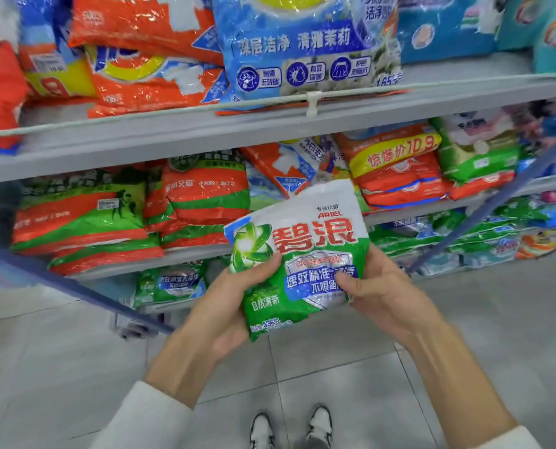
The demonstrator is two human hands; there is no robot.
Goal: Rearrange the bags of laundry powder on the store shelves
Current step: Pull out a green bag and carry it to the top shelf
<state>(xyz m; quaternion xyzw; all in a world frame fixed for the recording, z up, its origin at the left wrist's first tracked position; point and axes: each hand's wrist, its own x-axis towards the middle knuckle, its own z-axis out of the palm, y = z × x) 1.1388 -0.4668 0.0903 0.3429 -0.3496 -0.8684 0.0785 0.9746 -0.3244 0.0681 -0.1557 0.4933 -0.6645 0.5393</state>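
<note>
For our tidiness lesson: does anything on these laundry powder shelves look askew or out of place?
An orange-and-white bag on the second shelf lies tilted between flat stacks; the big blue bag above overhangs the top shelf's front rail. Left hand and right hand hold a green Ariel bag.

Bright, even store light glares off glossy bags [153, 82]; edges bend and blur, centre sharp.

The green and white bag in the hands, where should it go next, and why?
Probably lower the green and white plastic bag of laundry powder, held by the left hand and right hand, toward the bottom shelf, where look-alike green bags lie.
</note>
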